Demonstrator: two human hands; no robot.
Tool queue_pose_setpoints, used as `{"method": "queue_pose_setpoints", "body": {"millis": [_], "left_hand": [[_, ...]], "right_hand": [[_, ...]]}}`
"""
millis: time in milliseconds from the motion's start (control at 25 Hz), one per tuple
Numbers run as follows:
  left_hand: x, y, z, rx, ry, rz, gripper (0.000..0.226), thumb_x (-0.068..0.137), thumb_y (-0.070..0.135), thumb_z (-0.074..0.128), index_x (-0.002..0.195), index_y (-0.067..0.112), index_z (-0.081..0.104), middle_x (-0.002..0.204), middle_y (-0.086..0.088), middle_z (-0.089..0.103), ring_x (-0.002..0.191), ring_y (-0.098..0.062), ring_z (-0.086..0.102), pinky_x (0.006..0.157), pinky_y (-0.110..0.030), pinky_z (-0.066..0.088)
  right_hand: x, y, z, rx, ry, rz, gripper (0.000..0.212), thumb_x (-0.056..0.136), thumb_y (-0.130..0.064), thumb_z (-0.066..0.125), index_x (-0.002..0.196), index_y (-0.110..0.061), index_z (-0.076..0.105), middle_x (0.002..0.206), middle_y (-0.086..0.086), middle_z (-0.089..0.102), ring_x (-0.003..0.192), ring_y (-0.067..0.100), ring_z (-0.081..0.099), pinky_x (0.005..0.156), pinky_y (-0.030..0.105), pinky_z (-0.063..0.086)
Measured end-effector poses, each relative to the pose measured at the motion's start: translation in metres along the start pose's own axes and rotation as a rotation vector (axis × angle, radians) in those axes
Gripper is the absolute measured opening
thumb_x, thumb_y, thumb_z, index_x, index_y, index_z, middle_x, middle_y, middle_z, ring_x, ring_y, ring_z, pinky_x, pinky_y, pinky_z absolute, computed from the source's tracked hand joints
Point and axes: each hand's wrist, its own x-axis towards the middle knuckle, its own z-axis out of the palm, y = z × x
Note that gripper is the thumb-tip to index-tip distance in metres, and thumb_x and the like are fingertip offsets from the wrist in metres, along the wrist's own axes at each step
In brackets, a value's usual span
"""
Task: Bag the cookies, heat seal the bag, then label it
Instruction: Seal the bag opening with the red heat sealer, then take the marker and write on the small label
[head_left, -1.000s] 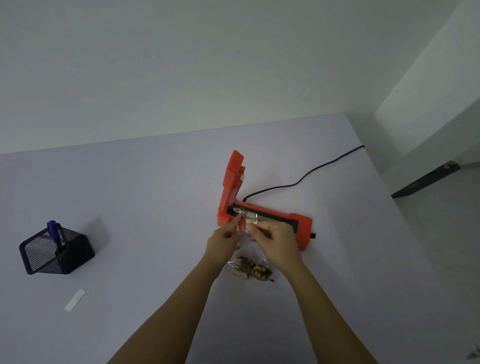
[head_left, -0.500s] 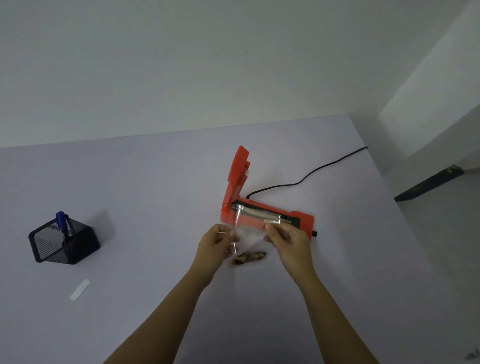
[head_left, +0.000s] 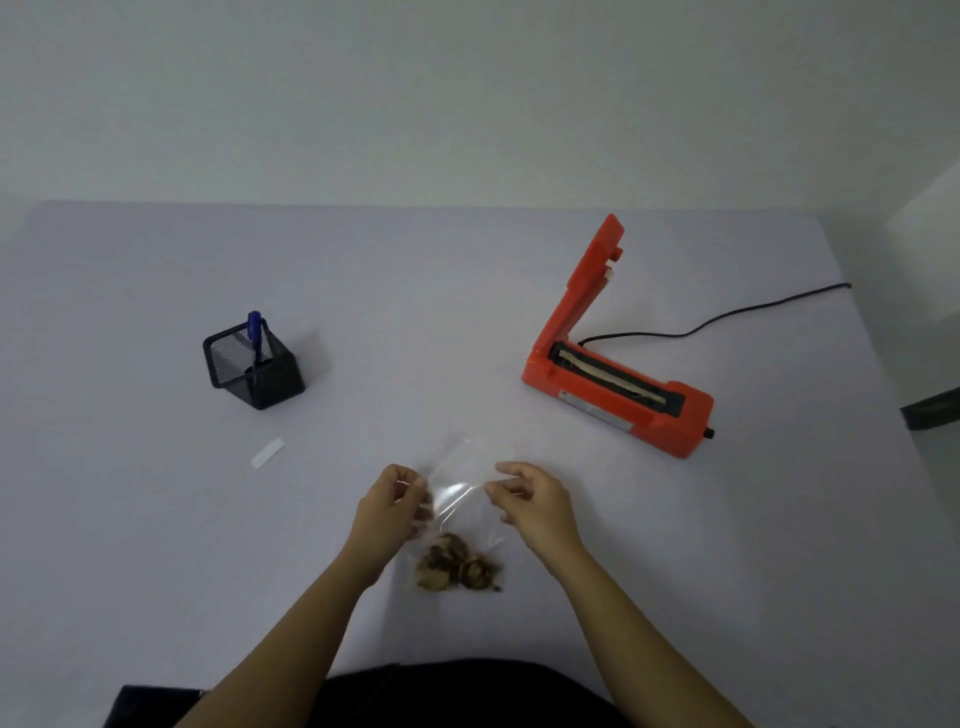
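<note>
A clear plastic bag (head_left: 460, 493) lies on the white table in front of me, with brown cookies (head_left: 457, 566) at its near end. My left hand (head_left: 392, 506) pinches the bag's left edge. My right hand (head_left: 535, 501) hovers at the bag's right edge with fingers loosely curled; whether it grips the film I cannot tell. The orange heat sealer (head_left: 618, 374) stands to the right with its lid raised, apart from the bag. A small white label strip (head_left: 267, 452) lies on the table to the left.
A black mesh pen holder (head_left: 254, 366) with a blue pen (head_left: 254, 330) stands at the left. The sealer's black cord (head_left: 727, 319) runs off the table's right edge (head_left: 872, 364). My dark clothing (head_left: 467, 696) shows at the bottom.
The bag has come away from the sealer's jaw and now lies flat on the table nearer to me. Both hands moved back with it. The view shifted, so the sealer sits farther right.
</note>
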Motion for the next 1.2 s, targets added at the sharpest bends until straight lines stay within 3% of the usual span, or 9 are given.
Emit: {"method": "queue_pose_setpoints", "body": {"millis": [240,360,440,600,720,800,1040,1200], "left_hand": [[0.025,-0.006,-0.011,0.297,0.122,0.076,0.014,0.089,0.020,0.056,0.085,0.008,0.062,0.084,-0.007,0.068,0.080,-0.024,0.062,0.070,-0.032,0.050],[0.036,0.000,-0.009,0.390,0.128,0.098,0.013,0.088,0.018,0.053,0.086,0.008,0.060,0.080,-0.005,0.063,0.076,-0.024,0.059,0.070,-0.034,0.051],[0.040,0.002,-0.006,0.441,0.148,0.098,0.010,0.087,0.016,0.050,0.084,0.009,0.057,0.076,-0.003,0.059,0.073,-0.023,0.057,0.067,-0.034,0.049],[0.046,-0.004,-0.011,0.503,0.153,0.138,0.017,0.087,0.019,0.053,0.099,0.006,0.057,0.090,-0.007,0.060,0.082,-0.024,0.057,0.070,-0.031,0.045],[0.041,-0.001,-0.027,0.448,0.178,0.218,0.036,0.091,0.024,0.054,0.122,0.007,0.051,0.109,-0.008,0.058,0.093,-0.022,0.058,0.082,-0.034,0.049],[0.037,0.007,-0.053,0.383,0.257,0.297,0.034,0.091,0.021,0.053,0.123,0.007,0.052,0.108,-0.006,0.059,0.087,-0.018,0.058,0.078,-0.031,0.048],[0.035,0.026,-0.168,0.194,0.545,0.322,0.020,0.092,0.013,0.049,0.106,0.006,0.062,0.093,-0.007,0.065,0.081,-0.020,0.059,0.071,-0.026,0.042],[0.065,0.040,-0.214,0.167,0.590,0.246,0.029,0.096,0.019,0.043,0.114,0.005,0.059,0.108,-0.010,0.066,0.093,-0.021,0.059,0.076,-0.025,0.039]], "right_hand": [[0.021,0.012,0.027,-0.164,0.113,0.072,0.017,0.075,-0.018,0.075,0.088,-0.019,0.064,0.078,0.001,0.062,0.075,0.022,0.063,0.075,0.037,0.056],[0.031,0.009,0.031,-0.239,0.165,0.035,0.024,0.077,-0.014,0.074,0.099,-0.011,0.064,0.076,-0.001,0.058,0.071,0.015,0.056,0.066,0.019,0.046],[0.035,0.006,0.032,-0.272,0.181,-0.015,0.031,0.077,-0.011,0.073,0.106,-0.007,0.062,0.077,-0.002,0.056,0.069,0.011,0.053,0.064,0.013,0.042],[0.036,0.009,0.041,-0.348,0.218,-0.047,0.047,0.076,-0.018,0.074,0.118,-0.007,0.055,0.097,0.004,0.054,0.082,0.014,0.052,0.079,0.026,0.048],[0.029,-0.001,0.044,-0.407,0.306,-0.139,0.053,0.079,-0.027,0.071,0.125,-0.010,0.051,0.119,0.008,0.048,0.106,0.020,0.050,0.093,0.033,0.046],[0.028,-0.019,0.052,-0.432,0.344,-0.245,0.046,0.083,-0.025,0.066,0.124,-0.010,0.052,0.122,0.009,0.047,0.112,0.022,0.049,0.096,0.036,0.045],[0.057,-0.093,0.129,-0.432,0.297,-0.488,0.026,0.088,-0.014,0.059,0.113,-0.011,0.060,0.113,0.002,0.048,0.106,0.019,0.053,0.089,0.021,0.039],[0.087,-0.136,0.202,-0.401,0.153,-0.556,0.026,0.093,-0.024,0.054,0.115,-0.012,0.059,0.117,0.006,0.058,0.100,0.012,0.055,0.083,0.021,0.042]]}}
